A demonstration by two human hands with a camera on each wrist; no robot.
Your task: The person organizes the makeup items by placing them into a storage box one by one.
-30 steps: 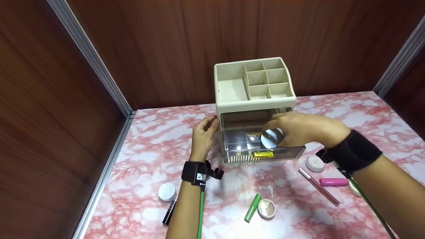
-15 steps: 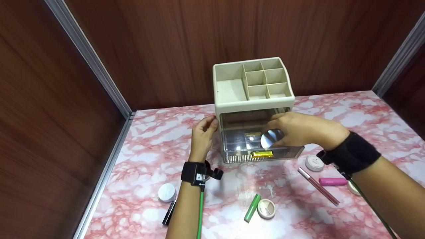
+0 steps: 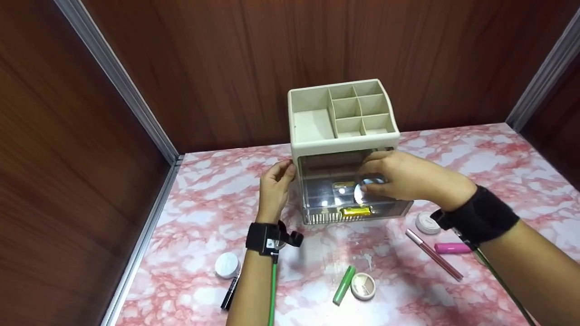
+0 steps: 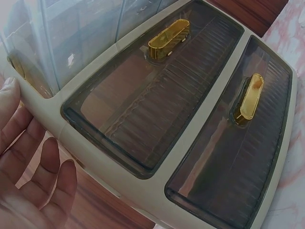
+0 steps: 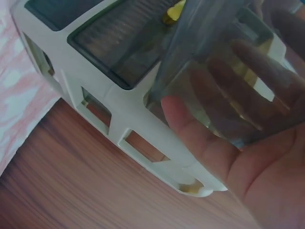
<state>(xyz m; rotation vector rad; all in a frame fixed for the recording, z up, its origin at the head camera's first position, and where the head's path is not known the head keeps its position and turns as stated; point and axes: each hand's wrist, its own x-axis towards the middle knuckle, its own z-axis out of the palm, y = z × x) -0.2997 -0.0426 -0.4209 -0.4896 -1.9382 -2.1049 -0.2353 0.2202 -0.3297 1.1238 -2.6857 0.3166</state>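
A cream cosmetics organizer (image 3: 344, 146) stands at the back of the table, with its upper smoky clear drawer (image 3: 312, 199) pulled out. Inside that drawer is my right hand (image 3: 398, 176), its thumb over a shiny round disc (image 3: 359, 194) that looks like a small mirror. Much of the disc is hidden by the hand. In the right wrist view, the fingers (image 5: 228, 90) show through the clear drawer wall. My left hand (image 3: 274, 183) rests at the organizer's left side, loosely bent, fingertips at the cream frame (image 4: 55, 114), holding nothing.
Near the front lie a green tube (image 3: 344, 285) and a round compact (image 3: 363, 286). A white jar (image 3: 227, 265) and black tube (image 3: 229, 294) are by the left forearm. At right are a white round tin (image 3: 427, 223), brown-red tube (image 3: 435, 254) and pink tube (image 3: 452, 248).
The disc has tilted under my right hand and the thumb now covers more of it. My left hand keeps its place at the organizer's side. The head view has shifted slightly.
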